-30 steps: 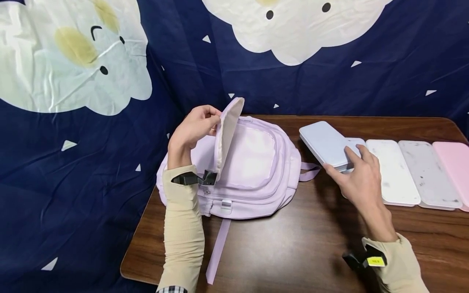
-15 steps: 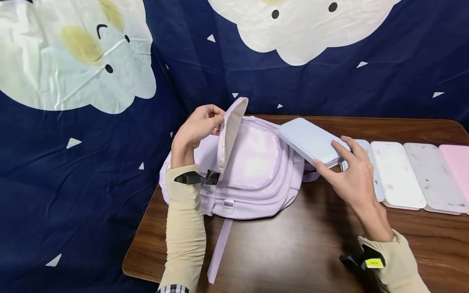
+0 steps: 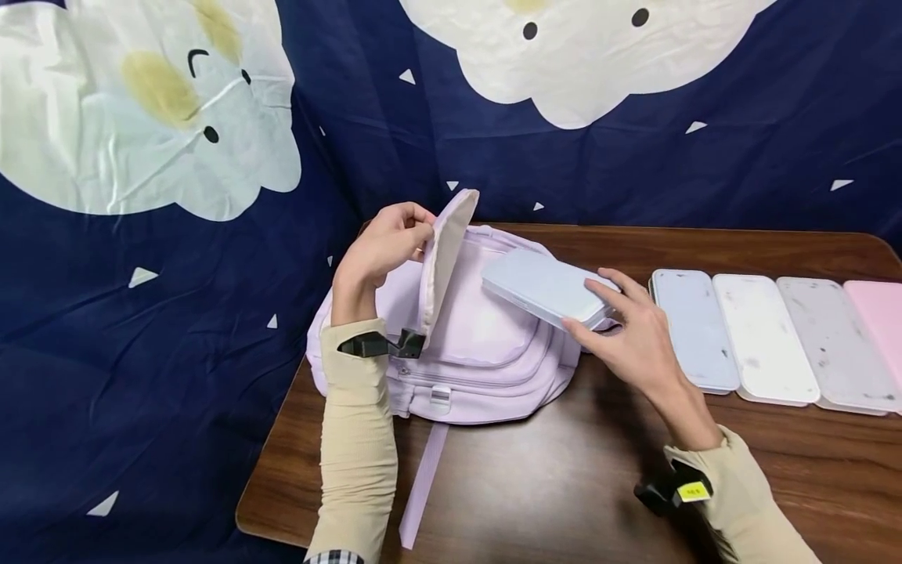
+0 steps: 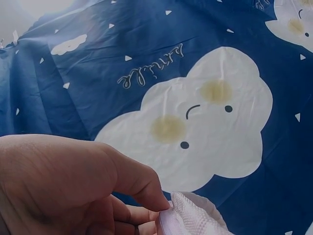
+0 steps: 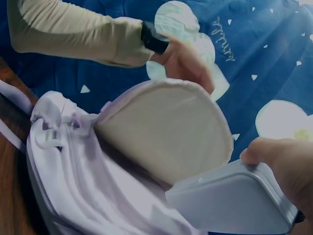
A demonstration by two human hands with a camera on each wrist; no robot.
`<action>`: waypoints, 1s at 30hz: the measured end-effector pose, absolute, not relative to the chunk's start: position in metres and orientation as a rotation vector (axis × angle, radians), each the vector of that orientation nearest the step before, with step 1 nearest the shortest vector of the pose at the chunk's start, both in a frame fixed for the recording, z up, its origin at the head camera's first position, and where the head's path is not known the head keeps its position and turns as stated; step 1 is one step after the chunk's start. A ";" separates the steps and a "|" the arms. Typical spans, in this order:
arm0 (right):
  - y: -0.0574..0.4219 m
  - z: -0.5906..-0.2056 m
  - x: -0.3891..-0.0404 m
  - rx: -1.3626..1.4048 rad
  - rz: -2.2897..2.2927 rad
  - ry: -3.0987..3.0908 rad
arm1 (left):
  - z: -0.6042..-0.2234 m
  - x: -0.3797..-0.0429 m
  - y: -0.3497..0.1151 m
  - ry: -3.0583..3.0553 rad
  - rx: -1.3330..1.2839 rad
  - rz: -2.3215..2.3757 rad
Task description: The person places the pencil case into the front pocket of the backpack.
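A lilac backpack [image 3: 493, 392] lies on the table, its front pocket flap [image 3: 442, 254] raised. My left hand [image 3: 384, 247] pinches the flap's edge between thumb and fingers; the left wrist view shows the thumb on the lilac fabric [image 4: 188, 218]. With my right hand [image 3: 630, 333] I grip one end of a pale blue flat pencil case [image 3: 539, 282], thumb on the near side and fingers on the far side. Its free end reaches over the backpack's front, close to the raised flap. In the right wrist view the case [image 5: 230, 203] overlaps the pocket opening below the beige lining [image 5: 168, 132].
To the right, several similar flat cases lie side by side: a light blue one [image 3: 694, 333], a white one [image 3: 764, 337], a greyish one [image 3: 838, 345] and a pink one [image 3: 877, 313]. A lilac strap [image 3: 424, 486] trails over the wooden table [image 3: 535, 486]. Behind hangs a dark blue curtain [image 3: 338, 94].
My right hand has lifted the pale blue pencil case off the row and carried it left over the backpack, uncovering the light blue case beneath. The left hand keeps holding the flap.
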State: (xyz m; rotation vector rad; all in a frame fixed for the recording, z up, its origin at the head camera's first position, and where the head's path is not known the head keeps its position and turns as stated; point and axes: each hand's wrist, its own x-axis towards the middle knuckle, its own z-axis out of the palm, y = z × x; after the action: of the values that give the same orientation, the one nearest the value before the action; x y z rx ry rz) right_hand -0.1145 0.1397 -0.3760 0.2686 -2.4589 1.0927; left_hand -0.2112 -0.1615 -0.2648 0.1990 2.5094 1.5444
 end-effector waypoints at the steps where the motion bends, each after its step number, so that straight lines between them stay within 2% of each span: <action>1: 0.139 -0.378 -0.116 0.281 1.097 -2.466 | -0.264 -0.211 -0.161 2.508 0.204 1.547; 13: 0.140 -0.403 -0.142 0.520 1.084 -2.564 | -0.266 -0.214 -0.161 2.505 0.237 1.570; 30: 0.130 -0.415 -0.181 0.746 1.063 -2.673 | -0.270 -0.213 -0.161 2.517 0.262 1.588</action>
State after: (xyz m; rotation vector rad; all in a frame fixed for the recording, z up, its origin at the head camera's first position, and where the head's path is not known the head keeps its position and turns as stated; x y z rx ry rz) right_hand -0.1813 0.1299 -0.4155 0.7459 -2.6732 1.0632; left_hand -0.2129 -0.1609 -0.2704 0.2616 2.5168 1.5882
